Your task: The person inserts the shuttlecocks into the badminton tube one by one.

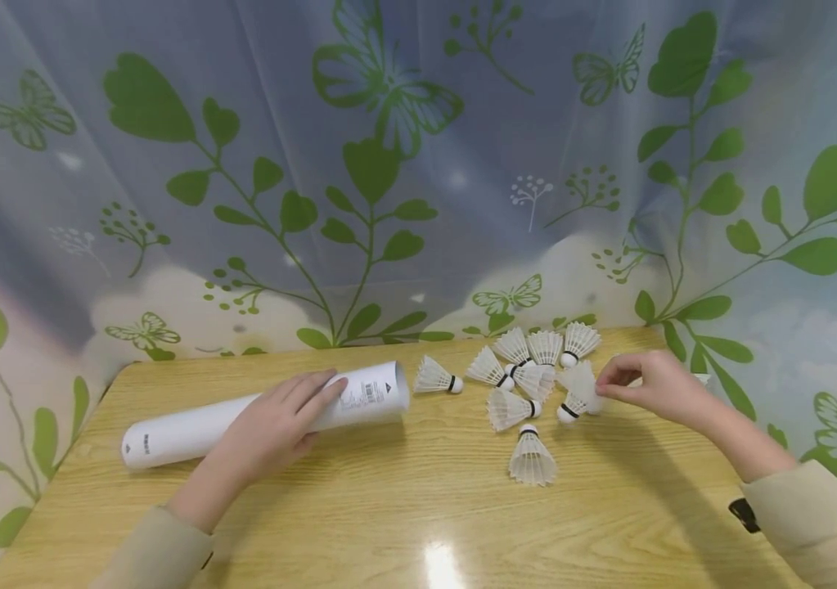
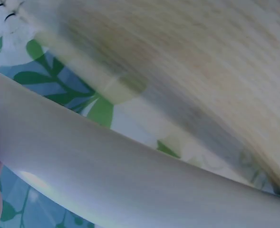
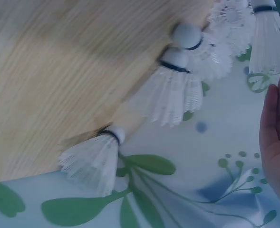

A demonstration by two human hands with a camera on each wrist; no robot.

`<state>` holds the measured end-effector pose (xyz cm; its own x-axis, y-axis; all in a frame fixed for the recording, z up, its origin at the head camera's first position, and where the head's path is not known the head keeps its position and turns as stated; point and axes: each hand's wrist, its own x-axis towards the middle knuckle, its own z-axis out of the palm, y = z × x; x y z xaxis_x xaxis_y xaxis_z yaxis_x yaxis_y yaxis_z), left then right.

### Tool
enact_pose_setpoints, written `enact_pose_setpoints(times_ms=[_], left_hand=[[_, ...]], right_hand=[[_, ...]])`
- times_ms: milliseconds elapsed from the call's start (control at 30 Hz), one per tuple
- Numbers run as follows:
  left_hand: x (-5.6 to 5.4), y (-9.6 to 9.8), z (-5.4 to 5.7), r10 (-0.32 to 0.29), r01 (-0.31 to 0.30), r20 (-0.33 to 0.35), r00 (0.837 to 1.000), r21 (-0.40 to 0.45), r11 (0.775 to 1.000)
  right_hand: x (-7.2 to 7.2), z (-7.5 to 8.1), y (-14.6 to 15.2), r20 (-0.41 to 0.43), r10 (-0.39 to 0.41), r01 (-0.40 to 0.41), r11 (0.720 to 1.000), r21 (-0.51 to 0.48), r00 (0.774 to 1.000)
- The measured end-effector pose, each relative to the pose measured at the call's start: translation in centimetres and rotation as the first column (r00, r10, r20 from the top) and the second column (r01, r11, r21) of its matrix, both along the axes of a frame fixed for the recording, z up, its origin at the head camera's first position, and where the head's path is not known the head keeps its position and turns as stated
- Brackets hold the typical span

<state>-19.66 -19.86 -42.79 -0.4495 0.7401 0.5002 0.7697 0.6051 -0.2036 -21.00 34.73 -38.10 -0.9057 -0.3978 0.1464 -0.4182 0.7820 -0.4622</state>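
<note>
A shuttlecock [image 1: 576,384] was toward the two o'clock of the bench [image 1: 389,499], cork pointing to seven, its skirt pinched by the right hand [image 1: 654,386], thumb and fingers drawn together. More shuttlecocks [image 1: 512,407] lay around it from seven to twelve. At nine, the left hand [image 1: 274,429] had its fingers curled over a white tube [image 1: 190,429]. Leaf-printed cloth [image 1: 389,204] hung at twelve.

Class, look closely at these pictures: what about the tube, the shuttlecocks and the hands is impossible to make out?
Print on the tube: too small to read fully, head view.
Most of the tube's inside: hidden by its wall, head view.
One shuttlecock: partly hidden by another, head view.
Left hand: mostly cut off by the left edge, left wrist view.
Right hand: cut off by the right edge, right wrist view.
</note>
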Motion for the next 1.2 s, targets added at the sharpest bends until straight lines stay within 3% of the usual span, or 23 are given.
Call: enact_pose_setpoints(times_ms=[233, 500, 867, 1200], left_hand=[[0.4, 0.6, 1.4, -0.036, 0.037, -0.023, 0.999, 0.063, 0.997], [0.7, 1.1, 2.3, -0.05, 0.052, -0.031, 0.998, 0.097, 0.994], [0.8, 1.5, 2.6, -0.062, 0.068, -0.049, 0.997, 0.115, 0.991], [0.9, 1.9, 3.0, -0.062, 0.065, -0.03, 0.998, 0.129, 0.99]], right_hand=[[0.7, 1.1, -2.0, -0.13, -0.045, 0.035, 0.996, -0.085, 0.991], [0.9, 1.7, -4.9, -0.315, -0.057, -0.022, 0.97, -0.24, 0.948], [1.3, 3.3, -8.9, -0.4, -0.011, -0.155, 0.911, -0.381, 0.916], [0.7, 4.4, -12.9, -0.41, 0.067, -0.273, 0.841, -0.467, 0.909]])
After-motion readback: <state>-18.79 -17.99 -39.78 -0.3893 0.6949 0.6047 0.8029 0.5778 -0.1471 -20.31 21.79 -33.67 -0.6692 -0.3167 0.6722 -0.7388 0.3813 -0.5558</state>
